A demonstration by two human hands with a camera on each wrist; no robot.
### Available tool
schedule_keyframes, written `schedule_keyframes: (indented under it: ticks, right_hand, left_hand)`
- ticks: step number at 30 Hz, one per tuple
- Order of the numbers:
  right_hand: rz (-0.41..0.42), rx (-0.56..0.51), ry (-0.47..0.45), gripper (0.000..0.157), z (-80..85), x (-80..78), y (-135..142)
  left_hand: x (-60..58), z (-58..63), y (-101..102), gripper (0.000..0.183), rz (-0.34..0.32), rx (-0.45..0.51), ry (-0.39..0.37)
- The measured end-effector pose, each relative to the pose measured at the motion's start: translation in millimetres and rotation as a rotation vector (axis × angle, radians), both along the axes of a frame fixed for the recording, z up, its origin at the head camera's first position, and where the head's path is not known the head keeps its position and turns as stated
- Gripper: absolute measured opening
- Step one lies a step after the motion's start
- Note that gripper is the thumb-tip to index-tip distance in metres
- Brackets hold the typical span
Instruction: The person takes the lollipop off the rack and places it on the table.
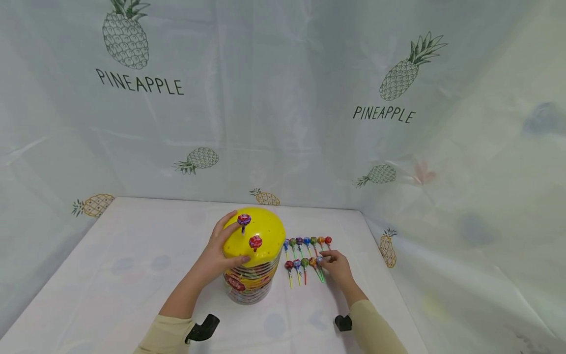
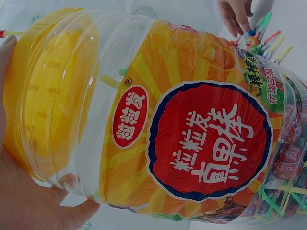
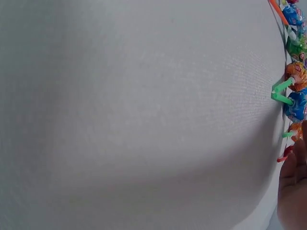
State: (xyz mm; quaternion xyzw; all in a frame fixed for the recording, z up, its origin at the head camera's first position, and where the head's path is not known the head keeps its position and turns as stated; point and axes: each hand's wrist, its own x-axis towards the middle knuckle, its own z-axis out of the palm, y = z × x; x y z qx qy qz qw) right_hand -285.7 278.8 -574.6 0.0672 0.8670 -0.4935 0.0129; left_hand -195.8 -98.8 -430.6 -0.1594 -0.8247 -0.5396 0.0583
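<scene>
A clear plastic jar [image 2: 216,139] with an orange and red label and a yellow lid [image 1: 265,231] stands upright on the table. My left hand [image 1: 216,253] grips its top from the left, thumb along the front of the lid and fingers toward the back. A purple lollipop [image 1: 244,220] and a red lollipop [image 1: 255,242] stick up from the lid. Wrapped lollipops show through the jar's lower part in the left wrist view. At the right end of the front lollipop row, my right hand [image 1: 338,268] pinches a blue lollipop [image 1: 319,260] by its head.
Lollipops lie in two rows right of the jar: a back row [image 1: 307,242] and a front row [image 1: 305,264], sticks toward me. The white-covered table [image 1: 146,236] meets a pineapple-printed curtain [image 1: 283,113] at the back and right. Black straps show near both wrists.
</scene>
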Motion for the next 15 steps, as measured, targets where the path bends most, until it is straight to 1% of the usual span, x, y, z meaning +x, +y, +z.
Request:
schedule_keyframes:
  ticks: [3, 7, 12, 15]
  right_hand:
    - [0.05, 0.049, 0.038, 0.026, 1.3, -2.1, -0.9]
    - [0.096, 0.059, 0.03, 0.024, 0.8, -5.0, -2.4]
    - [0.1, 0.073, 0.005, 0.021, -0.3, -5.5, -5.8]
    - [0.107, 0.087, 0.015, 0.021, -0.8, -6.2, -7.5]
  left_hand:
    - [0.4, 0.6, -0.1, 0.078, 0.003, -0.005, 0.003]
    - [0.2, 0.3, -0.1, 0.077, 0.002, -0.005, 0.004]
    - [-0.2, -0.5, 0.0, 0.077, 0.003, -0.007, 0.003]
    - [-0.3, -0.3, 0.4, 0.078, 0.005, -0.01, 0.003]
